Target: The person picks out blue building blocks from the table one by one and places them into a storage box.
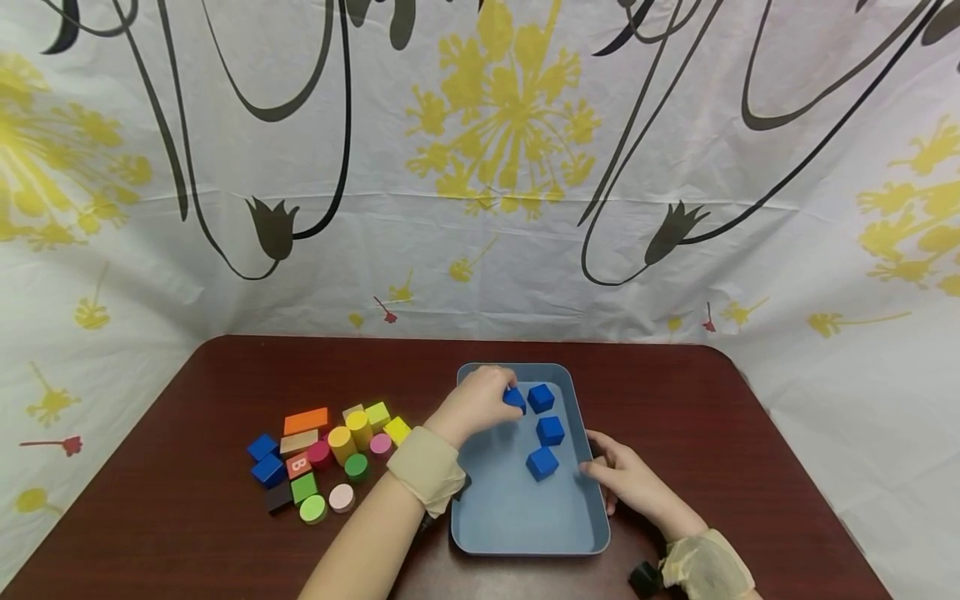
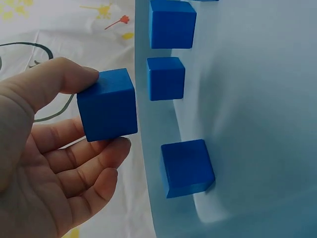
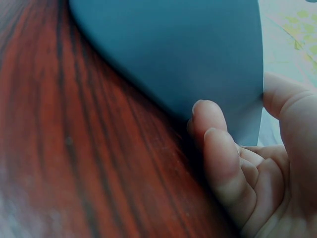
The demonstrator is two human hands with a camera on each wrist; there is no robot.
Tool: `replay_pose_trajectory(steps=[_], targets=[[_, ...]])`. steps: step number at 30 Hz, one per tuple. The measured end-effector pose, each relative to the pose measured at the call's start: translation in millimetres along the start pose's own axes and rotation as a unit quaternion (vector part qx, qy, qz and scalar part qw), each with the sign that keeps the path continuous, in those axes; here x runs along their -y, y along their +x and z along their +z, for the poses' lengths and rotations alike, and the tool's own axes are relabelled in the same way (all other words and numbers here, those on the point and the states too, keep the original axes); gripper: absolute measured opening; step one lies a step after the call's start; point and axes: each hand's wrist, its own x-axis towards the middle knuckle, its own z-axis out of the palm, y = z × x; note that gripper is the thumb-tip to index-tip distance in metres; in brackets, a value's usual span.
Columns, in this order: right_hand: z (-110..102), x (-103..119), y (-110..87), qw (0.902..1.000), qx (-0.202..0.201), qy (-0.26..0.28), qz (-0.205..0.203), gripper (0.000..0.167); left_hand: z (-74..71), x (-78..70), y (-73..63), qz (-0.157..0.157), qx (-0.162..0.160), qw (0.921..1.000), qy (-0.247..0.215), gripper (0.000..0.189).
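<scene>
My left hand [image 1: 483, 402] is over the far left part of the blue-grey tray [image 1: 498, 525]. It pinches a blue cube [image 2: 108, 105] between the thumb and fingers, and in the left wrist view this cube is apart from the others. Several more blue cubes lie in the tray, among them one near the far end [image 1: 541, 398], one in the middle [image 1: 551, 431] and a nearer one [image 1: 542, 463]. On the tray's right side, my right hand [image 1: 626, 475] grips the wall, thumb at the rim and fingers against the outside [image 3: 225, 163].
Left of the tray, a cluster of coloured blocks lies on the dark wooden table [image 1: 187, 500]. It includes an orange block [image 1: 306, 422], yellow cylinders [image 1: 359, 429], green pieces [image 1: 357, 467] and two blue cubes [image 1: 268, 470]. A patterned cloth [image 1: 480, 275] hangs behind the table.
</scene>
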Motion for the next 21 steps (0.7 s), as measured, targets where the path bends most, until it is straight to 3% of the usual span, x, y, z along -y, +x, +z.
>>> replay_pose_trajectory(steps=[12,21], targets=[[0.5,2.9,-0.7,1.0,0.004,0.001,0.007,0.066,8.2,-10.3,5.0,0.002,0.026,0.9991,0.034,0.031],[0.3,2.3,-0.3,0.9999,0.006,0.004,0.009,0.065,19.8,-9.0,8.3,-0.004,0.055,0.9974,0.047,0.026]])
